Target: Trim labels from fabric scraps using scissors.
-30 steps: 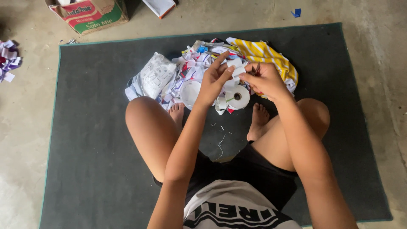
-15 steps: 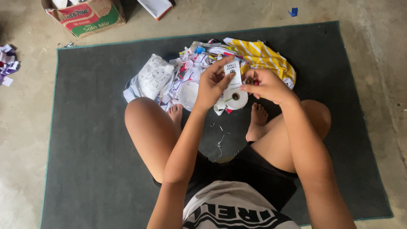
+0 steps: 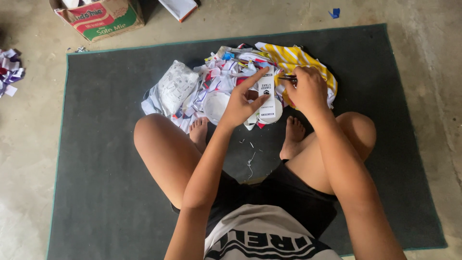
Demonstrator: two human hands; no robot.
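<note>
I sit cross-legged on a dark grey mat [image 3: 96,144]. My left hand [image 3: 243,98] holds a narrow white printed paper strip [image 3: 267,94] upright between thumb and fingers. My right hand [image 3: 308,89] is closed around a small dark tool, likely scissors [image 3: 287,77], whose tip meets the strip's upper right edge. Just beyond both hands lies a heap of cut paper and cloth scraps [image 3: 221,82], with a yellow-and-white striped piece [image 3: 293,58] at its right and a white patterned bag [image 3: 175,86] at its left.
A cardboard box [image 3: 103,17] stands on the concrete floor at the upper left, a white flat item [image 3: 180,7] beside it. More paper scraps [image 3: 9,72] lie at the left edge. Small clippings [image 3: 250,154] lie on the mat between my feet.
My left hand has turned the paper strip upright and spread it flat. My right hand has shifted slightly right and up along the strip's edge.
</note>
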